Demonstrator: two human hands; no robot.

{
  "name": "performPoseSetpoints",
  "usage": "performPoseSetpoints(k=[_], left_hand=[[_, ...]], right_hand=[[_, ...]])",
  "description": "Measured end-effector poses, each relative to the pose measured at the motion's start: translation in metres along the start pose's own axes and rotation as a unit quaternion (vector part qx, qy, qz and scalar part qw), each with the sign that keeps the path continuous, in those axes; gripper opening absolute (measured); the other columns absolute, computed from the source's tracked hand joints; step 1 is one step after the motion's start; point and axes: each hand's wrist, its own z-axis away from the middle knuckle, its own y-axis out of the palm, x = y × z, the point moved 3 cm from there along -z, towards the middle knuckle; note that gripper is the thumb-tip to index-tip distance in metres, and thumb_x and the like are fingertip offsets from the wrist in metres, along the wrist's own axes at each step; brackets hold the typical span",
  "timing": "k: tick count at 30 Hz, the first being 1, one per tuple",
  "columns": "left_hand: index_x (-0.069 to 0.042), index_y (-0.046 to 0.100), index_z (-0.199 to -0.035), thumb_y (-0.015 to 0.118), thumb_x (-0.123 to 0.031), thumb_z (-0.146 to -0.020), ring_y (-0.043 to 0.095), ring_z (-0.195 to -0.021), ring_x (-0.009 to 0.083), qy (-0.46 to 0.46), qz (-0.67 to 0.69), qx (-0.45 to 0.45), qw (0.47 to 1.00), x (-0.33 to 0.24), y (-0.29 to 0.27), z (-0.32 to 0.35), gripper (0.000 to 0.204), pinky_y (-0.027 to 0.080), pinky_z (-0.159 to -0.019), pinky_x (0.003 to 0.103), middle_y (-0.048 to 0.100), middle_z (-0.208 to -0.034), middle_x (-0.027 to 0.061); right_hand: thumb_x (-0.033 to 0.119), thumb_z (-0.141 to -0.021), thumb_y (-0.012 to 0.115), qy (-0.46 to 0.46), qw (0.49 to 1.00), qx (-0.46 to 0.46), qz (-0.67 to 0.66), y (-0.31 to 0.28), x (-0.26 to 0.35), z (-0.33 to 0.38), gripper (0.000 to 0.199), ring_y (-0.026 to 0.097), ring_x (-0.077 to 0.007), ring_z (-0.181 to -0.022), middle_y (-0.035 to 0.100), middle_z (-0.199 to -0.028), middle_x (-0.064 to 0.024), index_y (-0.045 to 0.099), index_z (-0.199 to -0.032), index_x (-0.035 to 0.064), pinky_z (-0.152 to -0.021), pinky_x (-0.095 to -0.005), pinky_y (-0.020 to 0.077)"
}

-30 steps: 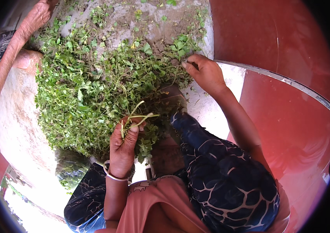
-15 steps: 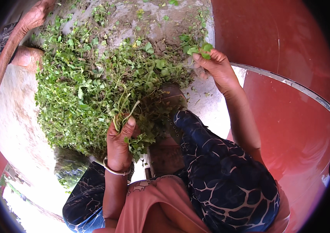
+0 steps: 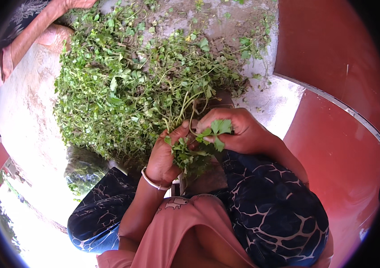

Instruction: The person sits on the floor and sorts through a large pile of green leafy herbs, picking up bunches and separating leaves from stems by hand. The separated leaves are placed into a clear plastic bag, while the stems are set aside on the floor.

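My left hand, with a pale bangle at its wrist, is closed round a small bunch of leafy herb stems; the stems stick out above the thumb and lobed leaves hang below. Right beside it, my right hand pinches a leafy herb sprig whose stem runs toward the left thumb. The fingertips of both hands are close together, partly hidden by leaves. Beyond them spreads a big heap of the same cut greens, tangled and mixed with brown soil.
Another person's arm reaches over the heap's far left. A see-through bag lies by my left knee. Red panels with a grey ledge stand on the right. My patterned knees flank the work.
My right hand has come down and left with its sprig, from the heap's far right edge to my left hand. The left hand still grips its bunch. The view has shifted slightly.
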Motion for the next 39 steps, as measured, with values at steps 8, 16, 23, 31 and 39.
performPoseSetpoints(k=[8,16,23,31,39], left_hand=[[-0.005,0.059,-0.095,0.057,-0.027,-0.091,0.056,-0.077,0.0139,0.066,-0.036,0.062,0.995,-0.003,-0.009,-0.005,0.022,0.048,-0.071,0.029,0.059,-0.085,0.0032],[-0.006,0.057,-0.093,0.056,-0.024,-0.093,0.053,-0.077,0.012,0.187,-0.19,0.093,0.959,-0.012,-0.004,-0.002,0.018,0.042,-0.076,0.027,0.06,-0.085,0.0029],[-0.004,0.056,-0.098,0.056,-0.014,-0.093,0.053,-0.073,0.007,0.261,-0.338,0.106,0.898,-0.012,-0.001,0.0,0.011,0.044,-0.066,0.022,0.058,-0.082,-0.0007],[-0.003,0.06,-0.099,0.058,-0.012,-0.091,0.052,-0.07,0.0059,0.241,-0.418,0.059,0.874,-0.011,-0.008,-0.004,0.012,0.043,-0.064,0.021,0.058,-0.079,-0.0018],[-0.002,0.062,-0.1,0.059,-0.009,-0.09,0.053,-0.071,0.006,0.228,-0.384,0.056,0.893,-0.01,-0.009,-0.005,0.013,0.045,-0.065,0.022,0.062,-0.081,-0.0005]], right_hand=[[0.004,-0.071,0.058,-0.023,0.989,0.072,0.131,0.004,0.003,-0.004,0.026,0.06,-0.0305,-0.085,0.059,-0.088,-0.0122,0.059,-0.097,0.0047,-0.076,-0.0361,0.0463],[0.008,-0.09,0.055,0.091,0.992,-0.078,-0.04,-0.022,-0.021,-0.001,0.015,0.056,-0.0087,-0.08,0.06,-0.089,-0.0016,0.059,-0.104,0.0042,-0.072,-0.0234,0.0454],[0.021,-0.091,0.06,0.144,0.975,-0.029,-0.168,-0.011,-0.018,-0.012,0.024,0.051,-0.0043,-0.069,0.057,-0.08,0.0014,0.059,-0.105,0.002,-0.061,-0.0209,0.043],[0.006,-0.084,0.062,0.067,0.984,-0.007,-0.166,0.008,-0.026,-0.018,0.017,0.056,-0.0073,-0.084,0.061,-0.087,-0.0037,0.058,-0.098,-0.0026,-0.075,-0.0239,0.047],[0.001,-0.084,0.061,0.082,0.985,0.028,-0.15,0.005,-0.03,-0.016,0.012,0.053,-0.0087,-0.074,0.054,-0.084,-0.0023,0.054,-0.093,0.0003,-0.067,-0.0232,0.0451]])
